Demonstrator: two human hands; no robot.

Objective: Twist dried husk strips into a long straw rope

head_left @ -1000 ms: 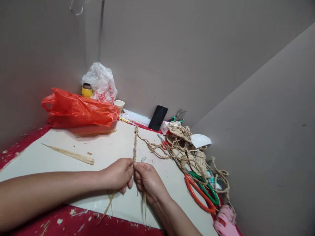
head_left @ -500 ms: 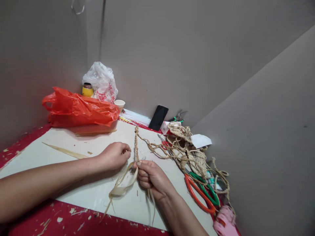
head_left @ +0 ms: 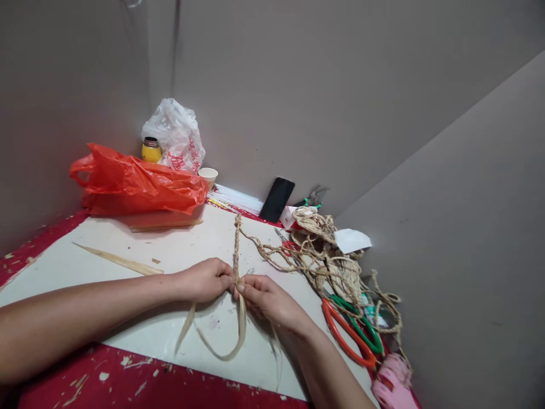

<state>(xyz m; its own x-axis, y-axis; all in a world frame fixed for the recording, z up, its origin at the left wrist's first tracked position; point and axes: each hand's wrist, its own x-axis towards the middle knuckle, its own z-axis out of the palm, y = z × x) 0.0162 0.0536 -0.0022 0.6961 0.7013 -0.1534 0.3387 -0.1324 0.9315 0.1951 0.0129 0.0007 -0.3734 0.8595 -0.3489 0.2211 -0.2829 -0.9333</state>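
A thin plaited straw braid [head_left: 235, 244] runs from the far side of the white board [head_left: 140, 318] toward me. My left hand [head_left: 207, 279] pinches its near end from the left. My right hand [head_left: 264, 295] pinches the same spot from the right, fingers closed on the loose strands. Pale flat straw strips [head_left: 232, 341] hang from the pinch point and loop across the board below both hands.
A heap of braided straw cord [head_left: 327, 255] lies right of the hands, with orange and green scissors [head_left: 353, 335] beside it. At the back are an orange plastic bag [head_left: 136, 184], a white bag [head_left: 176, 136], a paper cup [head_left: 208, 175] and a black phone [head_left: 277, 199]. Grey walls close in.
My left hand came back from the far left to the braid's end, meeting my right hand. The loose strips now hang in a longer loop below the hands.
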